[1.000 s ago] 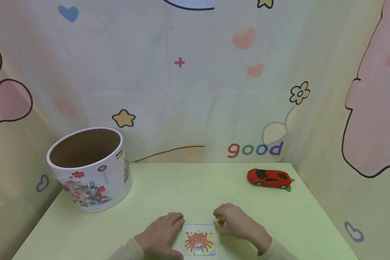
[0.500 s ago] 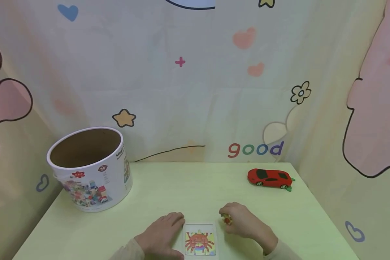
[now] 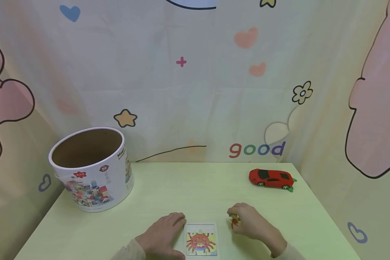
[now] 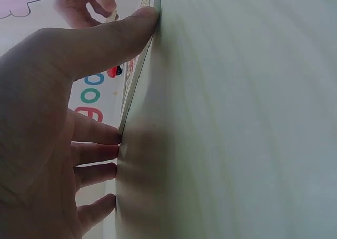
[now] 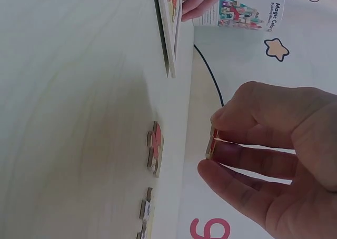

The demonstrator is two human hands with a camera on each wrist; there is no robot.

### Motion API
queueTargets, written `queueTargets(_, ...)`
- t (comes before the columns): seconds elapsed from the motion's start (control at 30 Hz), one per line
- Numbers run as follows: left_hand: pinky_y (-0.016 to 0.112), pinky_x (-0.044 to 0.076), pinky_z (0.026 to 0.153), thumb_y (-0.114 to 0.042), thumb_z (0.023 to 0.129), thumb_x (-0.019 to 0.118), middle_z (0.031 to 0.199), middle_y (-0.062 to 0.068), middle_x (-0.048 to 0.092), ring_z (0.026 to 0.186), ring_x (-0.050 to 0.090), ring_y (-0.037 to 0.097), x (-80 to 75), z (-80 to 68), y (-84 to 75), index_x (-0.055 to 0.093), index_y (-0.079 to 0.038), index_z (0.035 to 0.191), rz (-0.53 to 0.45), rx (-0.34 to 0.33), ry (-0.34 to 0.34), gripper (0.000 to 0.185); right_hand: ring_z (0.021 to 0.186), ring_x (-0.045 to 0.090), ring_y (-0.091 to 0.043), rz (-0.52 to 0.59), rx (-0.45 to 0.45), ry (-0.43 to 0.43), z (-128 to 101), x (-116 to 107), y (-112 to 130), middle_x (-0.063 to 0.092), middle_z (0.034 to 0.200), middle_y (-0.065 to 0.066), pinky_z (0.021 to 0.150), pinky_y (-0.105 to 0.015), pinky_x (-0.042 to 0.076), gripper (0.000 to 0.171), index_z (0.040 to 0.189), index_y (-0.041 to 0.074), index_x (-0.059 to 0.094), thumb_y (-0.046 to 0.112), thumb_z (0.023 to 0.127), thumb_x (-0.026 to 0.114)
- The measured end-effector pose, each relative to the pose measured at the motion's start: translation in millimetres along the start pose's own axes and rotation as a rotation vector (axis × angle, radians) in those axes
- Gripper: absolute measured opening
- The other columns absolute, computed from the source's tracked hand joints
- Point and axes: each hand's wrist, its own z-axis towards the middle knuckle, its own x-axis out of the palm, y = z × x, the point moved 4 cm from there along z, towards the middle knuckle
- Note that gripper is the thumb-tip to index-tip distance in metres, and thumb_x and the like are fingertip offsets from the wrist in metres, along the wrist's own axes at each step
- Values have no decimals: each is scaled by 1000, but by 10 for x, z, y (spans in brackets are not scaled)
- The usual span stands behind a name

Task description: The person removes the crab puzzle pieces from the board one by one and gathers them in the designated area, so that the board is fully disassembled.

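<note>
Hands at a square crab-picture puzzle board

Left hand lies flat, fingers straight, touching the board's edge; right hand pinches a small red-and-cream wooden puzzle piece just beside it.

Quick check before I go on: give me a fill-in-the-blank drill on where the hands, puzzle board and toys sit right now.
1. The left hand rests flat beside the puzzle board, whose picture shows a red ____.
2. The right hand pinches a small puzzle ____ off the table.
3. The toy car at the table's far right is ____ in colour.
4. The round tub at far left stands with its top ____.

Missing words: crab; piece; red; open
</note>
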Motion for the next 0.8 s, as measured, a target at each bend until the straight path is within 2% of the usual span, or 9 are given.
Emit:
queueTargets(0.27,43,41,110,-86,74,49,147,9,43,136,41,26,0,8,2,43,-7,143,8,-12,17,106,92,59,-19,38,69,18,-35,-34,-99,68,100,-2,86,-46,55,35,104,5,71,11,72,81)
queueTargets(0.57,42,41,111,-85,74,50,147,9,43,136,41,25,-34,6,-7,43,-6,143,21,-15,29,105,87,59,-16,36,87,2,-92,-57,-192,69,97,-3,80,-40,57,28,101,4,72,10,75,78)
queueTargets(0.8,43,41,110,-85,74,49,147,9,43,135,42,26,-27,-4,-14,44,-5,143,15,-4,12,105,87,60,-16,11,85,-12,-130,-98,-249,69,95,-1,82,-42,56,28,101,4,71,9,74,78)
